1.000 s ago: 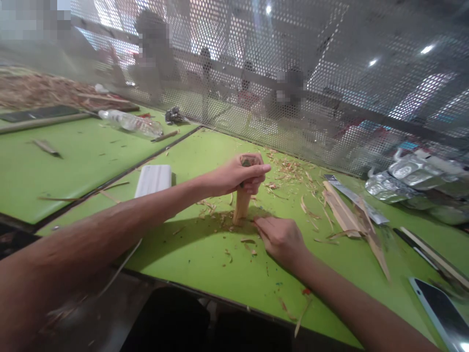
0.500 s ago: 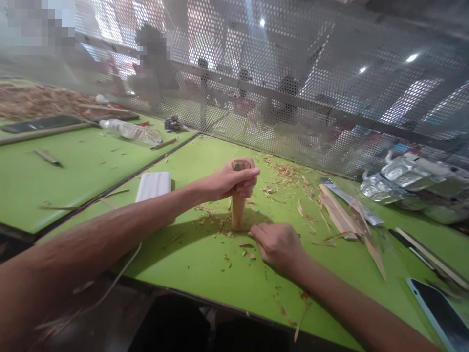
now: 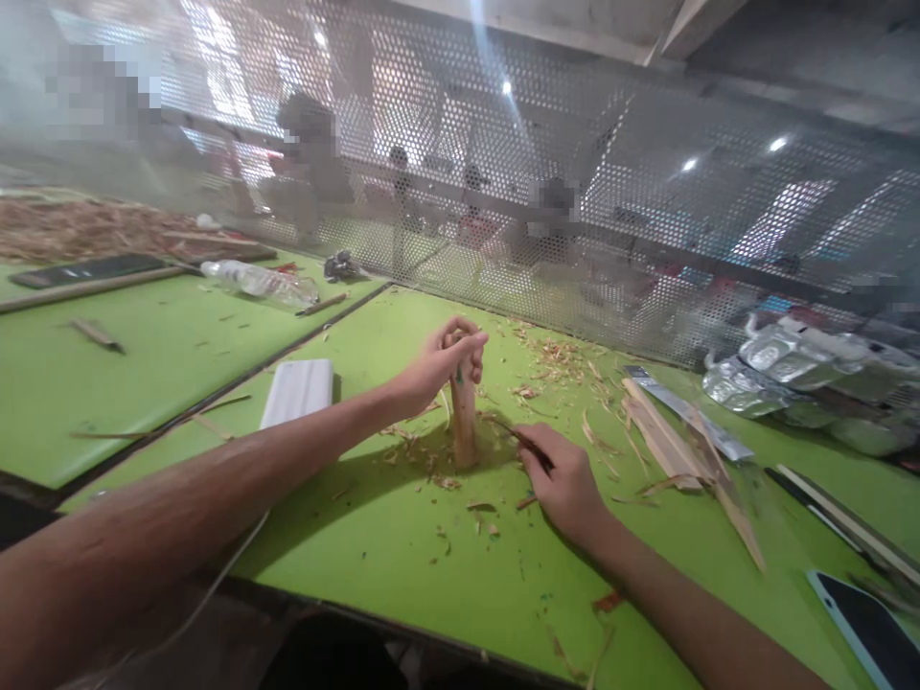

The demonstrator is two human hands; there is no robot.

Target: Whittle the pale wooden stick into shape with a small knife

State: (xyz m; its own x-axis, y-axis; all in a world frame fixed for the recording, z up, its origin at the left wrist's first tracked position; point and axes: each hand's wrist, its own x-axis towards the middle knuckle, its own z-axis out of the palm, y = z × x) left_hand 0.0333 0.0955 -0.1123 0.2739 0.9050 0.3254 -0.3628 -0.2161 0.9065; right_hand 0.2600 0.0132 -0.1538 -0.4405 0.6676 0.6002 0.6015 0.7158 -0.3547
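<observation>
A wooden piece (image 3: 464, 426) stands upright on the green table (image 3: 323, 537), with a small green mark near its top. My left hand (image 3: 449, 359) is closed round its upper end. To the right of its base, my right hand (image 3: 564, 474) grips a thin, dark tool (image 3: 530, 444) whose tip points left at the wood. The tool's handle is mostly hidden in the fingers, and its kind is unclear. Wood shavings (image 3: 446, 482) lie about the base of the piece.
Left of the wood sits a white box-like device (image 3: 298, 391) with a cable nearby. A metal ruler (image 3: 690, 412), wood strips (image 3: 657, 431) and a phone (image 3: 869, 628) lie on the right. A plastic bottle (image 3: 259, 283) lies back left, before a perforated screen (image 3: 446, 211).
My left hand has opened its grip slightly and tilted at the top of the wood. My right hand has drawn a little right and up, and the thin tool now shows.
</observation>
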